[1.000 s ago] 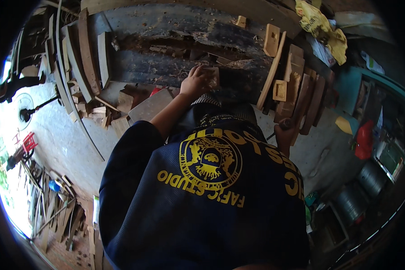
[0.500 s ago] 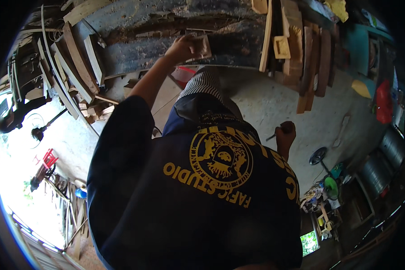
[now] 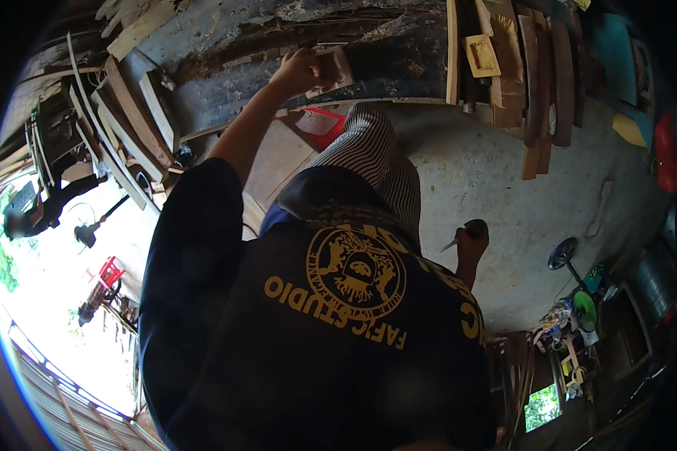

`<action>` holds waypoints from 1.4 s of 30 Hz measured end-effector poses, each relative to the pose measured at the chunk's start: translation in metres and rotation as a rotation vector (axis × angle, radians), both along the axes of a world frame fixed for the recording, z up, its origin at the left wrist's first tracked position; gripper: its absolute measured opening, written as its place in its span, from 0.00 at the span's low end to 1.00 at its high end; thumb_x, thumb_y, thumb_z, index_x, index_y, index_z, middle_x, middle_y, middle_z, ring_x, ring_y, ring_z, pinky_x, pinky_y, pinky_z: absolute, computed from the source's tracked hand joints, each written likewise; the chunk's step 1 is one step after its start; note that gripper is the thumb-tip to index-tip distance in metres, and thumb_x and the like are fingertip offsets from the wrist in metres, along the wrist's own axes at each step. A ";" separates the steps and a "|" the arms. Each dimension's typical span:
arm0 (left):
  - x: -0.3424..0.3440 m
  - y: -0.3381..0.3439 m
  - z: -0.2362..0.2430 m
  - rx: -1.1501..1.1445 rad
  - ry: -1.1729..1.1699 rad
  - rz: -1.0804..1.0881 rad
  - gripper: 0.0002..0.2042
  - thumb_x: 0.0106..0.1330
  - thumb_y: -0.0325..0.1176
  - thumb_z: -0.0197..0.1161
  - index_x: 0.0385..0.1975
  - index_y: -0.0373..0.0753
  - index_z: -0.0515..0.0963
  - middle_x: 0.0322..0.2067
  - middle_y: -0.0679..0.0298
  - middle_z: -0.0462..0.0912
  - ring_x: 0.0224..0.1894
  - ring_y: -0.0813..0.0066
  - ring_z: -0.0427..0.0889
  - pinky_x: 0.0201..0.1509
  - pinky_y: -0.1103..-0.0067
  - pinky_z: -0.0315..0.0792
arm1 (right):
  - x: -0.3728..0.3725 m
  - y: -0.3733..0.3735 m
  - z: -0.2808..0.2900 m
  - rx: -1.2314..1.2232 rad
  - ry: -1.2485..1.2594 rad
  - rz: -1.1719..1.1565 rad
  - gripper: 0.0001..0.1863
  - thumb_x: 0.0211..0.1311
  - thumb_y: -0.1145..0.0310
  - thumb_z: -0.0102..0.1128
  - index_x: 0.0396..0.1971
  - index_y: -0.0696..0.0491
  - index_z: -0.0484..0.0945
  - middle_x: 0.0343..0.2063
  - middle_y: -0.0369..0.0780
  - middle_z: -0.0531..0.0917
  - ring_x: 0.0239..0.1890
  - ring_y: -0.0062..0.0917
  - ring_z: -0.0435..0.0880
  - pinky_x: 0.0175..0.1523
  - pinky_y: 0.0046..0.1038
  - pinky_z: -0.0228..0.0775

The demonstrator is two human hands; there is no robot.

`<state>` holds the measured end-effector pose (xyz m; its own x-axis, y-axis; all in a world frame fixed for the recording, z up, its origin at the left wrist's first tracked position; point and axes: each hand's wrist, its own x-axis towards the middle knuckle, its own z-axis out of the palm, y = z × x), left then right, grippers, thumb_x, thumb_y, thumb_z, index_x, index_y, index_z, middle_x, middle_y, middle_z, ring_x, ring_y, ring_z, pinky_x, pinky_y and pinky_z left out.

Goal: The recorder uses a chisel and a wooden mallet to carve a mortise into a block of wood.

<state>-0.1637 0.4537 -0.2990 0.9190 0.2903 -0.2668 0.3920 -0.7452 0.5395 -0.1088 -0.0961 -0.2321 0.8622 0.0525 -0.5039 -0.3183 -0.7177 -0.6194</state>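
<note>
Wood is under my left hand (image 3: 297,73): I reach up and away from my body, arm stretched long, and my fingers are curled around a small wooden block (image 3: 337,66), pinching it at its near edge. The block lies against the big weathered timber (image 3: 293,37), a dark, cracked beam that runs across the upper part of the view. My right hand (image 3: 472,242) hangs low beside my hip, fist wrapped tight on the dark handle of a chisel (image 3: 459,239), whose thin metal tip juts out toward my body. Below that hand is bare concrete floor (image 3: 496,180), pale and stained. Between my two arms runs my leg in striped trousers (image 3: 376,158), and nearer the camera my dark shirt with a yellow round emblem fills the lower view. Leaning planks (image 3: 538,83) stand along the wall to the right of the timber, one carrying a small carved panel (image 3: 483,55). More boards (image 3: 120,128) are stacked slanting on my left, just beside the timber's end. A red plastic piece (image 3: 322,126) lies on the floor under the timber, near my knee.
</note>
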 end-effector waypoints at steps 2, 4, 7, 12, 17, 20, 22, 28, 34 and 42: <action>-0.005 0.008 -0.008 -0.020 0.089 -0.029 0.16 0.45 0.49 0.71 0.20 0.42 0.79 0.45 0.60 0.76 0.52 0.60 0.71 0.63 0.60 0.51 | 0.011 0.008 -0.028 0.146 -0.036 -0.056 0.13 0.34 0.81 0.59 0.25 0.55 0.71 0.21 0.34 0.73 0.24 0.19 0.71 0.33 0.22 0.66; -0.006 0.005 0.002 -0.086 0.014 0.036 0.14 0.45 0.46 0.72 0.22 0.44 0.79 0.52 0.56 0.71 0.55 0.53 0.66 0.63 0.61 0.52 | 0.021 0.014 -0.058 0.162 -0.059 -0.054 0.13 0.34 0.81 0.59 0.25 0.55 0.71 0.21 0.34 0.73 0.24 0.20 0.72 0.33 0.23 0.66; -0.001 0.005 0.002 -0.048 0.058 0.021 0.13 0.44 0.43 0.72 0.24 0.44 0.80 0.54 0.53 0.67 0.58 0.48 0.60 0.63 0.61 0.53 | 0.036 0.025 -0.097 0.127 -0.187 0.000 0.13 0.34 0.81 0.59 0.25 0.54 0.71 0.21 0.35 0.73 0.24 0.22 0.72 0.33 0.24 0.67; 0.001 0.017 0.000 -0.197 0.075 0.029 0.10 0.46 0.40 0.70 0.24 0.43 0.81 0.54 0.53 0.66 0.60 0.49 0.57 0.64 0.61 0.53 | 0.026 0.031 -0.134 -0.028 -0.458 0.103 0.12 0.35 0.82 0.58 0.24 0.55 0.71 0.23 0.37 0.74 0.26 0.26 0.73 0.36 0.24 0.67; 0.008 0.003 0.018 0.043 0.069 -0.118 0.10 0.45 0.32 0.69 0.27 0.40 0.79 0.59 0.52 0.63 0.61 0.53 0.61 0.63 0.66 0.59 | -0.027 0.028 -0.142 0.074 -0.408 -0.157 0.13 0.33 0.85 0.54 0.25 0.56 0.72 0.24 0.35 0.75 0.26 0.20 0.73 0.36 0.22 0.67; 0.004 0.002 0.018 -0.077 -0.213 -0.191 0.10 0.45 0.33 0.68 0.26 0.39 0.78 0.56 0.49 0.65 0.59 0.49 0.66 0.60 0.62 0.62 | -0.048 0.032 -0.131 0.159 -0.350 -0.241 0.14 0.35 0.87 0.55 0.26 0.55 0.74 0.23 0.34 0.76 0.27 0.16 0.73 0.38 0.23 0.68; -0.006 -0.008 0.019 -0.193 -0.267 -0.108 0.11 0.45 0.29 0.67 0.29 0.37 0.76 0.56 0.47 0.65 0.57 0.50 0.69 0.59 0.65 0.65 | -0.049 0.064 -0.093 0.438 -0.332 -0.448 0.14 0.39 0.87 0.58 0.29 0.56 0.73 0.23 0.36 0.77 0.28 0.18 0.74 0.39 0.26 0.70; -0.036 -0.014 -0.002 -0.686 -0.571 0.066 0.44 0.47 0.31 0.72 0.62 0.40 0.50 0.64 0.47 0.54 0.67 0.54 0.55 0.68 0.66 0.55 | -0.030 0.132 -0.015 0.671 -0.924 -0.325 0.12 0.48 0.83 0.58 0.31 0.54 0.69 0.22 0.38 0.76 0.27 0.25 0.75 0.39 0.33 0.71; -0.048 0.024 -0.025 -0.215 -0.455 -0.162 0.56 0.39 0.43 0.79 0.65 0.35 0.45 0.63 0.46 0.55 0.65 0.50 0.59 0.68 0.64 0.54 | -0.006 0.196 0.041 1.474 -0.846 0.115 0.07 0.61 0.65 0.47 0.36 0.49 0.66 0.23 0.38 0.74 0.24 0.24 0.71 0.33 0.32 0.64; -0.045 0.022 -0.029 0.190 -0.306 -0.118 0.54 0.38 0.61 0.72 0.61 0.33 0.56 0.56 0.49 0.68 0.62 0.52 0.64 0.68 0.65 0.53 | 0.006 0.293 0.048 1.707 -0.687 0.293 0.10 0.62 0.60 0.46 0.39 0.48 0.64 0.21 0.38 0.73 0.22 0.22 0.71 0.32 0.31 0.64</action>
